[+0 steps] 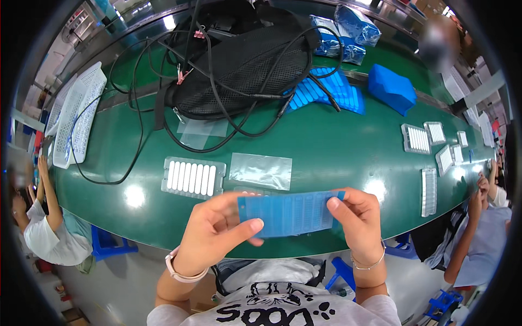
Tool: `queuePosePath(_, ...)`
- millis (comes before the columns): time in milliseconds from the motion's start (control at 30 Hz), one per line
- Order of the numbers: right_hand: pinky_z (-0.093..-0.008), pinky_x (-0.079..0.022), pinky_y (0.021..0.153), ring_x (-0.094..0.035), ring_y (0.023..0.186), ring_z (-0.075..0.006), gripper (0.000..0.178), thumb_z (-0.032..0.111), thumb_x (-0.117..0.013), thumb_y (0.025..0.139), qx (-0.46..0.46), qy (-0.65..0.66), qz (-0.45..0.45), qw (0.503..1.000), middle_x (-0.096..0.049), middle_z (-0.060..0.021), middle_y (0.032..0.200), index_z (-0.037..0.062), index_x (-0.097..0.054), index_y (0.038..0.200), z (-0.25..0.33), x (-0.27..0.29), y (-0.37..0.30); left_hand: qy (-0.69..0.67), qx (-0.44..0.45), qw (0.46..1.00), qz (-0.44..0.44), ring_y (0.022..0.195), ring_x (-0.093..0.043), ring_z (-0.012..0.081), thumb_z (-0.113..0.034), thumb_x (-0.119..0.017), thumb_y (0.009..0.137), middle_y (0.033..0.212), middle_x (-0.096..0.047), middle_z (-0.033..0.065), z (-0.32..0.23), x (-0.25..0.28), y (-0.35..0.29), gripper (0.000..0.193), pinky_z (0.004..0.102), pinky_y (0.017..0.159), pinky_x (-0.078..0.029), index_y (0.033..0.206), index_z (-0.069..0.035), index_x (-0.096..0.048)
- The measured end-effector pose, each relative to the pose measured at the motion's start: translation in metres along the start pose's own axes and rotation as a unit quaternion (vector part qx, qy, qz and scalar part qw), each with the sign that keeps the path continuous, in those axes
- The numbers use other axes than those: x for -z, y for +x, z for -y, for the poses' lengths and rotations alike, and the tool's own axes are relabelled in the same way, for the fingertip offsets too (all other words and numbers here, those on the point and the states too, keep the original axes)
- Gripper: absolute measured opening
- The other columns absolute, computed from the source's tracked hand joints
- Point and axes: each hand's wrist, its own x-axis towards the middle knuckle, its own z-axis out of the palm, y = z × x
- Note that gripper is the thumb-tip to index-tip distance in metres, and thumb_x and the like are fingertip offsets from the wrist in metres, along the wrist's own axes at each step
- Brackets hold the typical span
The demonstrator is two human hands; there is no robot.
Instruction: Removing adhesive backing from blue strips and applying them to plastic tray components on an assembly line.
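Note:
Between my two hands I hold a translucent blue plastic sheet (296,214) with rows of small markings, stretched out over the table's near edge. My left hand (220,223) pinches its left end, thumb on top. At its right end my right hand (356,214) grips the corner with thumb and fingers. Partly hidden behind the sheet lies a small tray (253,193). Just beyond is a clear plastic bag (261,170), flat on the green table (326,146). Left of that bag sits a clear tray (194,177) with a row of white oblong pieces.
A black mesh bag (244,68) with looping cables lies at the back. Blue sheets (326,92), a blue bundle (391,88) and blue wrapped packs (340,43) lie right of it. White baskets (81,114) stand at left, several trays (417,138) at right. Other people sit on both sides.

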Motion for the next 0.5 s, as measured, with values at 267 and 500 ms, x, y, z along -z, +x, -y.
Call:
queuePosePath(267,-0.0186,-0.041,0.065,-0.052,0.071,-0.0046,0.011,0.003,-0.061,0.089,-0.017,-0.064,-0.068,0.996,-0.062,0.0008,0.077,-0.0045,-0.068,0.090,-0.020,0.011,0.000,0.045,0.001,0.995,-0.089,0.071,-0.066,0.0158,0.001,-0.064,0.086,0.089,-0.069,0.0125,0.009,0.022,-0.001,0.015,0.0277,0.064,-0.055,0.100,0.004,-0.065)
queuePosePath(500,-0.0224,-0.044,0.081,-0.058,0.087,-0.0101,0.017,-0.002,-0.055,0.089,0.108,-0.018,-0.179,0.978,-0.064,-0.0072,0.098,-0.0068,-0.061,0.105,-0.027,0.078,-0.006,0.523,-0.203,0.822,-0.099,0.072,-0.061,0.0252,-0.006,-0.079,0.067,0.083,-0.066,0.0116,0.036,0.047,-0.019,0.033,0.0323,0.066,-0.050,0.097,0.000,-0.070)
